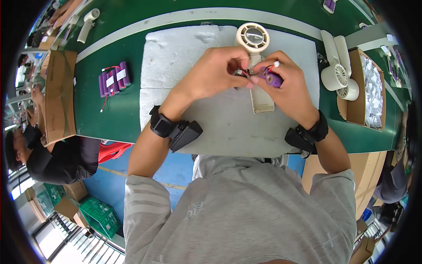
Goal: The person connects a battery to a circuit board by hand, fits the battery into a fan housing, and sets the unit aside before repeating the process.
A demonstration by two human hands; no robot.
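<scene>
A cream handheld fan (263,102) lies on a white foam pad (176,48), with its round head toward the far side and its handle toward me. Over the handle, my right hand (288,81) is closed around a purple battery cell (273,79). A small white connector (276,64) on thin wires stands up by its fingers. My left hand (215,72) pinches thin red and dark wires (246,74) close to the cell. Fingers partly hide the wire ends and the fan's middle.
Several purple battery cells (115,80) with red wires lie on the green table at left. At right, cream fans (335,77) are stacked beside a carton (351,110) of white packets. Another fan (88,25) lies far left. A person (57,154) sits beyond a cardboard box (61,94).
</scene>
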